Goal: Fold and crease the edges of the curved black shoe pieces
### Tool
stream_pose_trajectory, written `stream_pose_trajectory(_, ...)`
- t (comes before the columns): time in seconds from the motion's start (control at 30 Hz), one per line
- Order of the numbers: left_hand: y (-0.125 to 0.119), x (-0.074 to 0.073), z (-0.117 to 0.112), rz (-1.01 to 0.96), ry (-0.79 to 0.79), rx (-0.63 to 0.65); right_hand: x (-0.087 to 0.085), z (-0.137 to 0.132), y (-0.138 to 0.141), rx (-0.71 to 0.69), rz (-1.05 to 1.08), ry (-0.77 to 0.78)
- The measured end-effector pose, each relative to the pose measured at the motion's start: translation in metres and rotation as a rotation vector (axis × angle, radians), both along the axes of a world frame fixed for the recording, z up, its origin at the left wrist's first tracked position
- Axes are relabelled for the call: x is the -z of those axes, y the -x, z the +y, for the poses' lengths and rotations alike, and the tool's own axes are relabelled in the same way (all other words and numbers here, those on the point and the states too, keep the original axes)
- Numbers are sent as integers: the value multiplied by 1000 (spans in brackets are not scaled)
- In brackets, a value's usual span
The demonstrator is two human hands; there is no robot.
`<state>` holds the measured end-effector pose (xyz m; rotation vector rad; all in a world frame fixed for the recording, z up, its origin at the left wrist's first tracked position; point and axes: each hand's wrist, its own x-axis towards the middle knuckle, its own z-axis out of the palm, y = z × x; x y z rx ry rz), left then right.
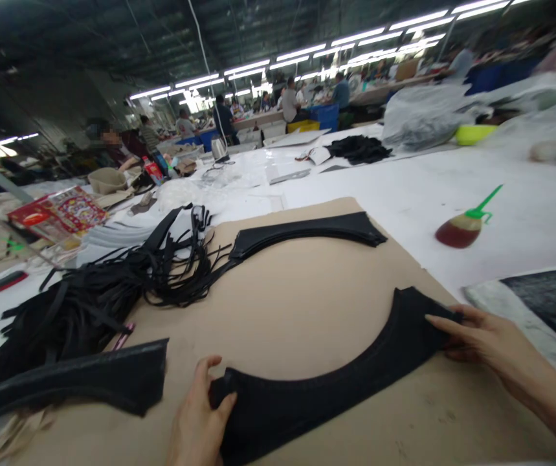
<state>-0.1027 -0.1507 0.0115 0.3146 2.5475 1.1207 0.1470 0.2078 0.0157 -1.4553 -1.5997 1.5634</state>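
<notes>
A curved black fabric piece [326,391] lies across the tan board [307,304], its concave edge facing away from me. My left hand [202,414] grips its left end between thumb and fingers. At the other end, my right hand [481,340] pinches the right corner, thumb on top and fingers underneath. Farther back on the board rests a stack of similar black pieces [307,231]. To the left of my left hand is another black piece [78,382], cut off by the frame edge.
A tangled heap of black strips [127,291] covers the left side. A bottle [462,228] of brown liquid with a green spout stands on the white table [404,181] at right. Beyond are a red box [59,213], plastic bags [423,116], and several people at far tables.
</notes>
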Motion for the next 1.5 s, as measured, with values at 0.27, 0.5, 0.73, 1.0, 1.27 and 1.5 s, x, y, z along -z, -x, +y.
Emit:
stream_pose_trajectory(0.27, 94, -27, 56, -90, -458, 47, -33, 43, 28, -45, 284, -43)
stream_pose_trajectory(0.5, 193, -75, 162, 52, -577, 129, -43, 107, 104, -20, 428, -154)
stream_pose_trajectory(0.73, 258, -56, 237, 86, -591, 108, -22, 153, 163, 22, 399, -206)
stream_pose_trajectory(1.0, 226, -64, 221, -117, -564, 189, -41, 162, 156, 23, 489, -199)
stream_pose_trajectory(1.27, 166, -88, 149, -88, 15, 601, -109, 152, 148, -439, 506, -181)
stream_pose_trajectory(1.5, 114, -119, 260, -206, -521, 757, -157, 97, 186, -906, 550, -196)
